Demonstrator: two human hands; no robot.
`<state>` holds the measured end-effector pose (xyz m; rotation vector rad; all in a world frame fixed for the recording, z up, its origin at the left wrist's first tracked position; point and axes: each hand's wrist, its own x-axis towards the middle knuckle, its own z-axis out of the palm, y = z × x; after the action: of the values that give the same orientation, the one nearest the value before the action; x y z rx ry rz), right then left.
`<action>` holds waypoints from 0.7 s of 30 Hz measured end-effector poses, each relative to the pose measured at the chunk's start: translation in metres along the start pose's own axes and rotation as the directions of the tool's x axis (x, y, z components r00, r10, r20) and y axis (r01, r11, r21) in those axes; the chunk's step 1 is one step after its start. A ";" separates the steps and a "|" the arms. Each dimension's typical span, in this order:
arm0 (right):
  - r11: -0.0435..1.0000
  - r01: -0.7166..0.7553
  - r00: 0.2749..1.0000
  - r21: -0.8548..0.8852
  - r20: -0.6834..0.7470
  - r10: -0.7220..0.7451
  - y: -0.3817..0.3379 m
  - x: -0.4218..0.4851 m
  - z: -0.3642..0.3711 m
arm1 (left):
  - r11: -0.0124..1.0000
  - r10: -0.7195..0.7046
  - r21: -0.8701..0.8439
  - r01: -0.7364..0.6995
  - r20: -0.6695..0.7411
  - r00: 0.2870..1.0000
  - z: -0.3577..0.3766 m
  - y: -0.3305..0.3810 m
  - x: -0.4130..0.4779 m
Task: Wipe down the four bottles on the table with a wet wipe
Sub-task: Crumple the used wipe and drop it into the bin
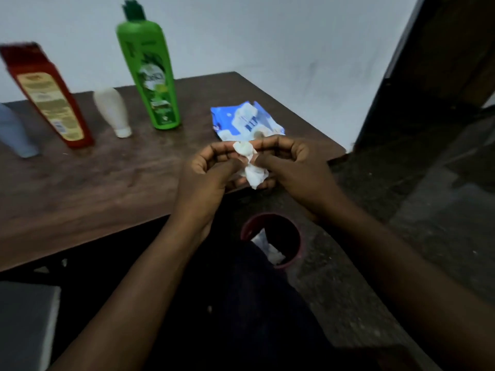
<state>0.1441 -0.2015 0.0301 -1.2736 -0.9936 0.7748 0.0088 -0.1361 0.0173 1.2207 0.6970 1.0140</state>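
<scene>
Head view shows our two hands close together, just over the near edge of the brown wooden table (107, 188). Our left hand (211, 170) and our right hand (292, 167) both hold one small crumpled white wet wipe (253, 172). The fingers and thumbs of both hands are curled in and pinch the wipe between them. A bit of the wipe hangs down under our fingers.

Just behind our hands a flat blue and white pack of wipes (246, 121) lies on the table. It looks crinkled.

The four bottles stand in a row, far off to the left of our left hand. Nearest to that hand is the tall green plastic bottle (150, 76) with a dark green cap. Next comes the small white plastic bottle (113, 111), which stands on its cap. After it is the tall red plastic bottle (48, 95) with a pale label. Last is the grey-blue bottle (16, 132), cut off by the edge of the picture. Neither hand touches a bottle.

Below our hands, on the grey floor, stands a round dark red bin (297, 236). We see some crumpled white bits (267, 250) inside it.
</scene>
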 end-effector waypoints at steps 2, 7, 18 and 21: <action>1.000 -0.018 1.000 -0.018 -0.025 0.018 0.010 -0.014 -0.022 | 1.000 -0.018 0.010 0.017 0.025 1.000 0.019 -0.012 -0.012; 0.989 -0.138 0.990 -0.054 -0.032 0.136 0.058 -0.036 -0.058 | 0.989 -0.048 0.146 0.039 0.061 0.997 0.035 -0.066 -0.038; 0.858 -0.479 0.878 -0.186 -0.101 0.468 0.219 0.023 -0.072 | 0.804 -0.472 0.400 0.441 -0.024 0.881 0.014 -0.203 0.042; 0.828 -0.510 0.860 -0.234 -0.145 0.489 0.246 0.043 -0.075 | 0.754 -0.521 0.460 0.469 -0.015 0.853 0.013 -0.230 0.071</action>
<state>0.2444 -0.1544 -0.2059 -1.8275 -0.7138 1.0040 0.1071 -0.0830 -0.1960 1.3689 1.1377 0.3323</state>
